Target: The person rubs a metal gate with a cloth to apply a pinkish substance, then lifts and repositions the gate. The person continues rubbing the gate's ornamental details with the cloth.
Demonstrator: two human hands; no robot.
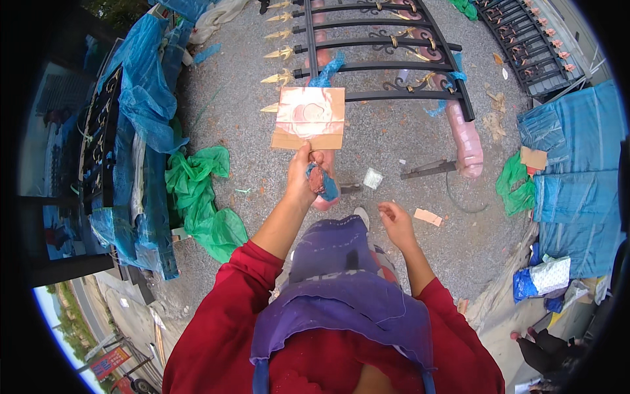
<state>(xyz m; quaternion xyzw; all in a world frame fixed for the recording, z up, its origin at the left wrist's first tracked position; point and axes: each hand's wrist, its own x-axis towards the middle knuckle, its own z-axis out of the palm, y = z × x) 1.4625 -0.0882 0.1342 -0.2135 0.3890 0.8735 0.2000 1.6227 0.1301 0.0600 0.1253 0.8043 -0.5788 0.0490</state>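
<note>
In front of me, my left hand (305, 171) grips the lower edge of a squarish piece of cardboard (295, 140) with a shiny, pinkish sheet on its face. Against the same hand's palm lies a reddish and blue lump (321, 184), perhaps a wad or rag; its kind is unclear. My right hand (398, 224) hangs to the right, fingers loosely bent and nothing seen in them. Beyond the cardboard, a black metal fence panel (387, 66) with gold spear tips and scrolls rests on supports wrapped in pink film (464, 139).
Green netting (205, 184) and blue plastic sheeting (147, 92) lie along the left. Another fence panel (525, 43) stands at the far right, above blue-covered stacks (577, 177). A clear packet (373, 178) and a cardboard scrap (428, 217) are on the ground.
</note>
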